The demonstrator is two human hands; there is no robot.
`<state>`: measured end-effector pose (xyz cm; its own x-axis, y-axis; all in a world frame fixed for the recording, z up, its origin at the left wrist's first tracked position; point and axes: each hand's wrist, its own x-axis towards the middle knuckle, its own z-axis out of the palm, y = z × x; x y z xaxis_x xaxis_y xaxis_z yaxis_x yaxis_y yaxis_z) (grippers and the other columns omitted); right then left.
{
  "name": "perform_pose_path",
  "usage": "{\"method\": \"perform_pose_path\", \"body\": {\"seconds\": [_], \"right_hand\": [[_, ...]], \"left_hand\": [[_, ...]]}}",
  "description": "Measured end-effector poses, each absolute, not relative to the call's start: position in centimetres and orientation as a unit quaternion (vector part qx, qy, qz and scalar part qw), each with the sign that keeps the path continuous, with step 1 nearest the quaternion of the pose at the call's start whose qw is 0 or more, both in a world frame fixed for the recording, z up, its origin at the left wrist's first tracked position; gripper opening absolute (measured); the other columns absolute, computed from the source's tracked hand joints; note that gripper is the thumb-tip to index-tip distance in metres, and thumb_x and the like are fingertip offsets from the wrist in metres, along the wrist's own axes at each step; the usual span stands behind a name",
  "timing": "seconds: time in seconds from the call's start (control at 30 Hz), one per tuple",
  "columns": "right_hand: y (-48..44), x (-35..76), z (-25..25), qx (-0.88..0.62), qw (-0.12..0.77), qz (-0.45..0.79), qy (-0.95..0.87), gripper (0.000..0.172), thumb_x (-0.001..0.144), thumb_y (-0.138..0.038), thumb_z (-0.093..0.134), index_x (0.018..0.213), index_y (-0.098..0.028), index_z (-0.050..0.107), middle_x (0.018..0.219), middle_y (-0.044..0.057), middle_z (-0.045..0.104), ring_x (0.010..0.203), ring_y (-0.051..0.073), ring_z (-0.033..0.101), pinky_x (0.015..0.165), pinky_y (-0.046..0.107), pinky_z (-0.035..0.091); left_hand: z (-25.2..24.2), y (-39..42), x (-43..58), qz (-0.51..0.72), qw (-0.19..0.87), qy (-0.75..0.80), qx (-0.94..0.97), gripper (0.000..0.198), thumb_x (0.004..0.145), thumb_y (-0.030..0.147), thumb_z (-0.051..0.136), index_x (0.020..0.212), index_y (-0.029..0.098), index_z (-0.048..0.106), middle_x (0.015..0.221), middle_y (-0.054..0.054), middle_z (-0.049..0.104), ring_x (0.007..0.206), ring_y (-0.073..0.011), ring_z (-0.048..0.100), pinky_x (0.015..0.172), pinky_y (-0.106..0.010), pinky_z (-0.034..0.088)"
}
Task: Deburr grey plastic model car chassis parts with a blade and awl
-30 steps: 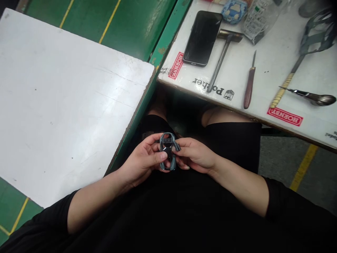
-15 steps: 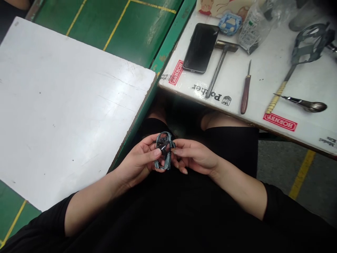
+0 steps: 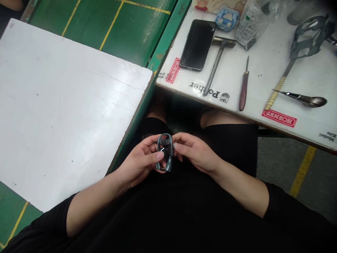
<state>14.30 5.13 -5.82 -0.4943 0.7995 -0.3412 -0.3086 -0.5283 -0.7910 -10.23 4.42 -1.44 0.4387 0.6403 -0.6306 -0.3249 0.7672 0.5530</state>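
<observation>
A black short-sleeved top (image 3: 168,218) and black shorts (image 3: 231,147) — the left hand (image 3: 138,158) and right hand (image 3: 197,153) bare.

Blk/grey plastic frame (image 3: 165,141)

Fig. 1. Two hands, one model part and one white-topped table (image 3: 263,82) are counted.

One left hand (image 3: 138,156) and one right hand (image 3: 197,153) are shown on one grey plastic model part (image 3: 165,153). On the table, one smartphone (image 3: 197,45), one hammer (image 3: 217,63), one wooden-handled knife (image 3: 244,91), one pointed steel tool (image 3: 306,101), one taped-handled frame (image 3: 306,38), one blue object (image 3: 226,19), one clear plastic bag (image 3: 251,24) and two red HORNBY labels (image 3: 279,118) are counted. One white board (image 3: 71,105) is seen beyond the table's left edge.
</observation>
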Motion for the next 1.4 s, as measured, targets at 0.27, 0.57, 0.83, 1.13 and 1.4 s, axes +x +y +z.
{"method": "perform_pose_path", "body": {"seconds": [0.27, 0.57, 0.83, 1.13, 1.4], "right_hand": [[5.04, 14.05, -5.62, -0.353, 0.345, 0.792, -0.360, 0.038, 0.101, -0.055, 0.099, 0.116, -0.023, 0.086, 0.101, 0.003, 0.079, 0.086, 0.017, 0.070, 0.071, 0.028, 0.057], [5.08, 14.07, -5.57, -0.368, 0.324, 0.813, -0.315, 0.044, 0.099, -0.061, 0.099, 0.099, -0.020, 0.082, 0.086, 0.001, 0.072, 0.071, 0.014, 0.062, 0.061, 0.026, 0.051], [5.17, 14.18, -5.80, -0.374, 0.312, 0.815, -0.315, 0.053, 0.098, -0.068, 0.097, 0.094, -0.020, 0.077, 0.085, 0.001, 0.071, 0.071, 0.014, 0.062, 0.060, 0.026, 0.049], [5.13, 14.33, -6.19, -0.393, 0.310, 0.802, -0.327, 0.057, 0.097, -0.074, 0.096, 0.090, -0.022, 0.074, 0.081, -0.001, 0.067, 0.067, 0.014, 0.059, 0.056, 0.026, 0.046], [5.24, 14.55, -6.33, -0.401, 0.298, 0.790, -0.355, 0.063, 0.100, -0.077, 0.091, 0.080, -0.022, 0.069, 0.075, -0.001, 0.064, 0.062, 0.013, 0.055, 0.056, 0.028, 0.043]], "left_hand": [[-1.45, 4.44, -10.11, 0.302, 0.837, 0.425, 0.167, 0.062, 0.093, 0.028, 0.106, 0.148, 0.021, 0.077, 0.111, -0.004, 0.083, 0.073, -0.0145, 0.082, 0.063, -0.026, 0.074], [-1.60, 4.20, -10.23, 0.312, 0.817, 0.436, 0.214, 0.062, 0.092, 0.023, 0.105, 0.148, 0.024, 0.078, 0.113, -0.005, 0.085, 0.075, -0.0165, 0.083, 0.066, -0.028, 0.074], [-1.47, 4.01, -10.07, 0.311, 0.806, 0.447, 0.231, 0.061, 0.092, 0.023, 0.106, 0.148, 0.025, 0.079, 0.114, -0.005, 0.084, 0.081, -0.0175, 0.084, 0.071, -0.029, 0.074], [-1.16, 3.87, -10.17, 0.300, 0.784, 0.463, 0.285, 0.063, 0.089, 0.018, 0.108, 0.147, 0.027, 0.083, 0.119, -0.005, 0.082, 0.103, -0.0205, 0.084, 0.089, -0.032, 0.075], [-1.39, 3.84, -10.04, 0.293, 0.788, 0.467, 0.274, 0.064, 0.090, 0.020, 0.107, 0.149, 0.025, 0.082, 0.122, -0.007, 0.083, 0.097, -0.0207, 0.085, 0.083, -0.032, 0.076]]}}
